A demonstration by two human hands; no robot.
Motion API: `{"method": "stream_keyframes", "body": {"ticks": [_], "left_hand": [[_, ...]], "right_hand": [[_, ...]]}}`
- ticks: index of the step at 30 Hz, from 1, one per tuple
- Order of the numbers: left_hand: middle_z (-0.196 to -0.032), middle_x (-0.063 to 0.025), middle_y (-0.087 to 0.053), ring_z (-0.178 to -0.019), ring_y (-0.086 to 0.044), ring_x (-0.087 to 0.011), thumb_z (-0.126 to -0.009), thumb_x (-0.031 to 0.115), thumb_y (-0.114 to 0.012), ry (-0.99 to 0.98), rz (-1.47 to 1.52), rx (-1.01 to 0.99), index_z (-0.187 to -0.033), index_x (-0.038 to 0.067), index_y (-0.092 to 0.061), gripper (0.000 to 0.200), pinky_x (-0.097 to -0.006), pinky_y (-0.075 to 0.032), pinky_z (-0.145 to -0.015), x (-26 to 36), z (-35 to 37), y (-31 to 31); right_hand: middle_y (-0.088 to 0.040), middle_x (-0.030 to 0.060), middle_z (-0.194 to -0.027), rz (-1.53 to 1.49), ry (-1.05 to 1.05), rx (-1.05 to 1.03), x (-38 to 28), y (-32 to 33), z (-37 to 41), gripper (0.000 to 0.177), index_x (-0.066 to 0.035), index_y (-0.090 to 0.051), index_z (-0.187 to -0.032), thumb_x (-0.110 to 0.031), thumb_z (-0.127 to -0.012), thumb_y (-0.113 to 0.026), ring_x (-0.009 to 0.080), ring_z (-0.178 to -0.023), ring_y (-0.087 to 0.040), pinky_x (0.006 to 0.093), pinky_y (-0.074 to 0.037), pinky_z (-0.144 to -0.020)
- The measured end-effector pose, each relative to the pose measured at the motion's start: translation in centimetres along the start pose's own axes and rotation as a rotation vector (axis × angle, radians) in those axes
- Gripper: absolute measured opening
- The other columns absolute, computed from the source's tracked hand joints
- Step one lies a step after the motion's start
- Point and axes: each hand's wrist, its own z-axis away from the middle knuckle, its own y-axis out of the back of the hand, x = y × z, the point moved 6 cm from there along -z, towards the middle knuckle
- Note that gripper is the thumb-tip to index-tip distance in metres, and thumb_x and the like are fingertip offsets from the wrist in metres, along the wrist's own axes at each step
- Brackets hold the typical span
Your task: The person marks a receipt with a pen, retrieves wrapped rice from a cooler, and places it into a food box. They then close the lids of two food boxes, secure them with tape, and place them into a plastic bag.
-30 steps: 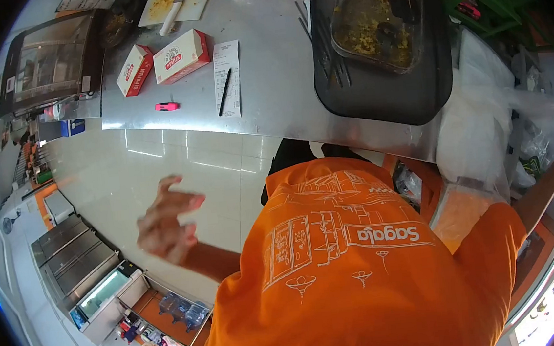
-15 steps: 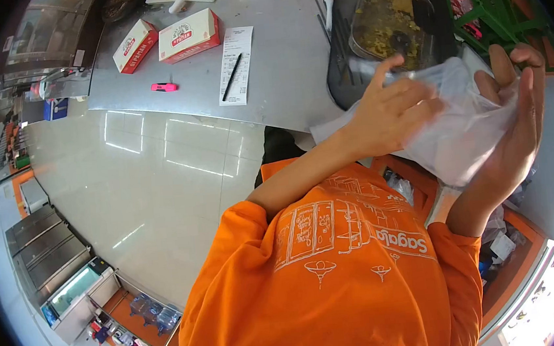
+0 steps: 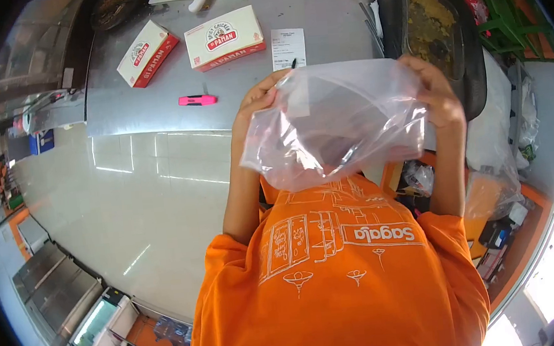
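The clear plastic bag (image 3: 339,125) now hangs in the upper middle of the frame, stretched wide between both hands, in front of the person's orange shirt (image 3: 339,279) and above the near edge of the steel surface (image 3: 152,98). A second ago the left hand was loose in the air at the lower left while the right arm reached out to the far right. Half a second ago both hands were gathered on the bag at the upper right. Since then the bag has come to the centre and its top edge has been pulled apart.

The left hand (image 3: 259,102) pinches the bag's upper left edge. The right hand (image 3: 440,93) pinches the upper right edge, fingers curled over the film. Judging by the slack, rounded shape, the bag looks opened and empty.

Behind it on the surface lie a receipt (image 3: 288,47), a pink highlighter (image 3: 197,100) and two red-and-white boxes (image 3: 224,37). A black tray (image 3: 473,83) holding a container of yellow food remains (image 3: 432,24) sits at the upper right.
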Motion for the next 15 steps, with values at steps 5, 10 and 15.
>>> {"method": "stream_keyframes", "body": {"ticks": [5, 10, 15], "left_hand": [[-0.127, -0.0158, -0.043, -0.083, -0.059, -0.0217, -0.083, 0.043, -0.054, -0.014, 0.442, -0.385, -0.14, 0.018, -0.02, 0.071, -0.0353, -0.051, -0.058, 1.8, 1.9, 0.2], [-0.142, -0.023, -0.012, -0.123, -0.028, -0.0447, -0.06, 0.064, -0.066, -0.068, 1.165, -0.655, -0.141, 0.019, -0.005, 0.111, -0.0603, -0.029, -0.096, 0.1, 1.8, 1.2], [-0.139, -0.0246, -0.021, -0.124, -0.031, -0.0413, -0.062, 0.057, -0.071, 0.157, 0.57, -0.574, -0.139, 0.012, -0.017, 0.104, -0.0547, -0.019, -0.105, -6.4, 2.2, 1.3]], "right_hand": [[-0.058, 0.0045, -0.079, -0.165, -0.145, 0.5, 5.7, 2.7, 0.8, 0.022, 0.002, -0.055, -0.101, -0.008, -0.082, -0.05, 0.0099, -0.066, -0.057, 0.0227, -0.048, -0.056], [-0.056, -0.0006, -0.076, -0.118, -0.153, 0.982, 6.1, 4.5, 5.1, 0.02, -0.006, -0.058, -0.09, -0.025, -0.087, -0.055, 0.0078, -0.06, -0.053, 0.0219, -0.045, -0.049], [-0.047, -0.0068, -0.066, -0.175, -0.158, 0.885, 7.6, 5.6, 7.1, 0.016, -0.012, -0.057, -0.086, -0.028, -0.087, -0.056, 0.0021, -0.043, -0.031, 0.0186, -0.022, -0.036]]}}
